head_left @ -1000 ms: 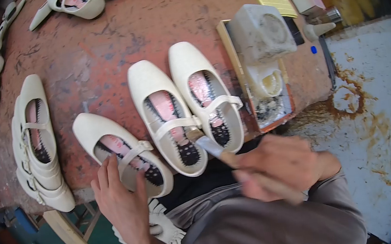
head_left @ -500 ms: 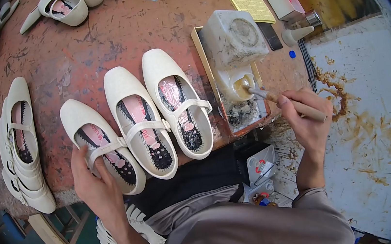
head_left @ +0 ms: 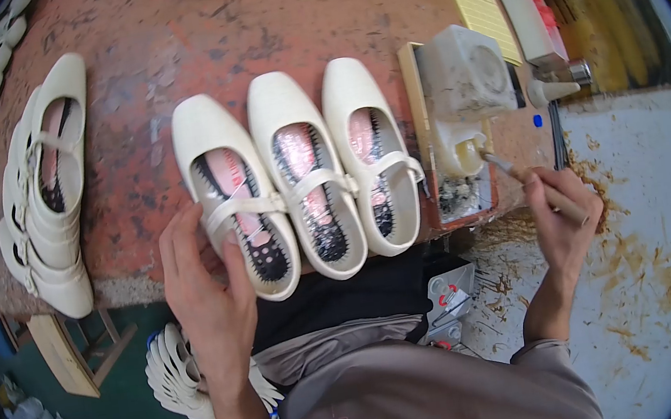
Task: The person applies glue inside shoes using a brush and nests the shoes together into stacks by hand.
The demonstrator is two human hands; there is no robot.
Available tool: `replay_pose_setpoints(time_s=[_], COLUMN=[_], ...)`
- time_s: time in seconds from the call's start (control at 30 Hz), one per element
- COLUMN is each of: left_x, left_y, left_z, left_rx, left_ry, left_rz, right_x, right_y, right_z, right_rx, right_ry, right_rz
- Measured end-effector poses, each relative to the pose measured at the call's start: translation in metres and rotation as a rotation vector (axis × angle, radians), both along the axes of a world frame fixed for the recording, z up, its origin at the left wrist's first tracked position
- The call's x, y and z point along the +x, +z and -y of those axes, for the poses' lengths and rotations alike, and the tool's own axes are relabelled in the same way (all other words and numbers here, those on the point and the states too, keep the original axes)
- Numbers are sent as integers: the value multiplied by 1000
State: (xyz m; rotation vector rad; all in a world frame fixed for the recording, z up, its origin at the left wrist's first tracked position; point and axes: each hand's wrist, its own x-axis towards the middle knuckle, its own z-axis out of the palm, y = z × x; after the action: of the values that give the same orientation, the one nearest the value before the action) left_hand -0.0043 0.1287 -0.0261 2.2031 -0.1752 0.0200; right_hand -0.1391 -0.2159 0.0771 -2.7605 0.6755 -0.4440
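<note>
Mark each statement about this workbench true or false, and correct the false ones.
1. The right hand holds a brush. True.
2. The left hand rests on the big translucent bottle. False: the left hand is at the leftmost shoe of the row of three.
3. The three shoes in that row point their toes away from the person. True.
4. The yellow sheet lies under the row of shoes. False: the yellow sheet lies beyond them, off to the right.
5. The small blue object is outside the tray. True.
</note>
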Motion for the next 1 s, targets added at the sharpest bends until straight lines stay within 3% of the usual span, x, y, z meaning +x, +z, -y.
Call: replay_pose_setpoints(time_s=[0.07,0.17,0.27,0.3,0.37,0.5,0.7,0.83,1.0], left_x=[-2,-3,0,1,3,5,8,9,10], left_y=[4,2,-1,0,0,-2,-9,-10,-12], left_z=[-5,-10,-13,-15,-19,-21,-26,-26,-25], left_rx=[-33,-80,-104,-102,-102,-101,-124,-123,-136], left_ry=[15,45,48,42,31,5,-35,-46,-52], left_rz=[-45,-50,-12,-11,-11,32,60,71,93], right_x=[-3,-5,14,30,72,108,134,146,159], right_y=[6,41,51,41,20,0,-25,-21,-12], right_z=[11,-1,-48,-50,-71,-143,-149,-145,-148], right_rx=[142,447,500,447,338,313,486,606,428], right_ry=[-82,-94,187,531,969,951,888,1088,1165], right_rz=[-116,-3,383,375,345,5,-217,-424,-396])
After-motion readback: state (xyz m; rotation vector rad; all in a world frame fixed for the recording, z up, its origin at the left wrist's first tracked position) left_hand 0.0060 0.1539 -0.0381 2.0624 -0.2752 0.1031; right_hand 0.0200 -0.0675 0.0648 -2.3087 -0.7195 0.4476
